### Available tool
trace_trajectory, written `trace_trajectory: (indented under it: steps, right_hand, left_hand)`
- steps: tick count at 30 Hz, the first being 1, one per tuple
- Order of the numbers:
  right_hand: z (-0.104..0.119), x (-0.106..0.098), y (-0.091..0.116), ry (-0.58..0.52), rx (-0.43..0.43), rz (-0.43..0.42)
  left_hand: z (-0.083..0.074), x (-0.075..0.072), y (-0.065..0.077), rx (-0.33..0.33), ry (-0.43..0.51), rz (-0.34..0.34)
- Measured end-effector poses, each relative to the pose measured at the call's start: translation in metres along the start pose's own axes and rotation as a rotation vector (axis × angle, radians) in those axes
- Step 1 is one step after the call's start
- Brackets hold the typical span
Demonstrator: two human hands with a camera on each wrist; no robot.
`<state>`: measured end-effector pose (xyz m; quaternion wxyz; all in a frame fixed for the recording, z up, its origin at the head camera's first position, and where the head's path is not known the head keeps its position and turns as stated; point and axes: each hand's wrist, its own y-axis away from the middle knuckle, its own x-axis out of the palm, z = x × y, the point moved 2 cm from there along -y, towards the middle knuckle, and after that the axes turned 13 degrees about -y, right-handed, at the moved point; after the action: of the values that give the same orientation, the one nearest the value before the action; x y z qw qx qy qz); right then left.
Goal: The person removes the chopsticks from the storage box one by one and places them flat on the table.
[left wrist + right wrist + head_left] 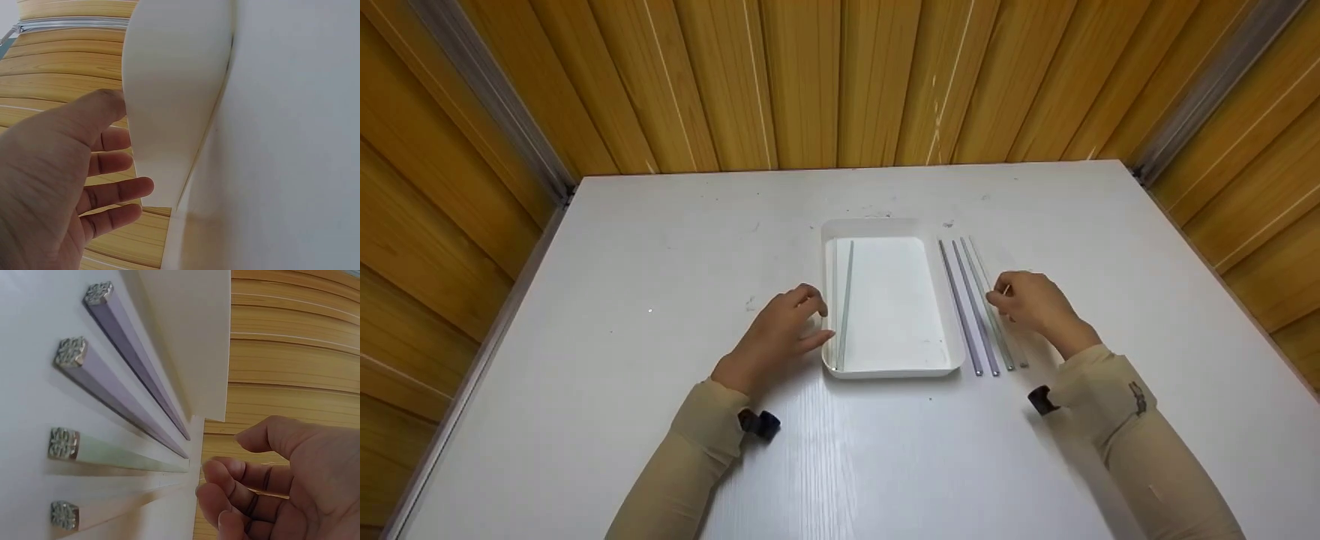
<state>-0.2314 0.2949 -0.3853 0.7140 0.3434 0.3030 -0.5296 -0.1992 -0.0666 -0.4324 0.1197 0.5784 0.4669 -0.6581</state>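
A white rectangular tray (894,300) has a green chopstick (846,306) and a paler, whitish chopstick (835,274) lying along its left side. My left hand (784,326) is at the tray's left rim, fingers spread and thumb reaching over the inside; it grips no chopstick. Right of the tray, two purple chopsticks (115,391), a green chopstick (124,457) and a pale pinkish chopstick (107,511) lie side by side, their patterned silver ends toward me. My right hand (1031,304) hovers over the rightmost ones, fingers loosely bent, nothing visible between them.
The white tabletop (697,247) carries small dark marks. Wood-patterned panels (840,82) rise behind it and on both sides. Each wrist wears a small black camera, such as the left wrist camera (761,424).
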Motion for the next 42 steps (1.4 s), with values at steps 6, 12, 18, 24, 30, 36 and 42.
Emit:
trace_trajectory:
  steps: [6, 12, 18, 24, 30, 36, 42]
  right_hand:
    - [0.006, -0.001, 0.002, -0.012, -0.001, -0.006]
    - [0.014, -0.001, 0.001, -0.015, -0.005, -0.012]
    - [0.023, 0.003, 0.0, -0.017, 0.0, -0.018]
    - [0.032, 0.007, -0.004, -0.009, 0.001, -0.021]
    - [0.042, 0.011, -0.007, -0.005, -0.018, -0.011]
    - [0.05, 0.017, -0.012, -0.012, -0.005, -0.009]
    - [0.053, 0.023, -0.017, -0.006, -0.017, -0.007]
  left_hand:
    - [0.0, 0.002, -0.002, 0.01, 0.014, 0.002]
    - [0.0, 0.004, -0.004, 0.011, 0.02, -0.007]
    - [-0.001, 0.005, -0.005, 0.016, 0.026, -0.018]
    - [0.001, 0.005, -0.004, -0.016, 0.023, 0.033]
    - [0.002, 0.004, -0.005, -0.018, 0.009, 0.044]
    - [0.003, 0.004, -0.006, -0.03, 0.023, 0.038]
    - [0.003, 0.006, -0.007, -0.035, 0.037, 0.045]
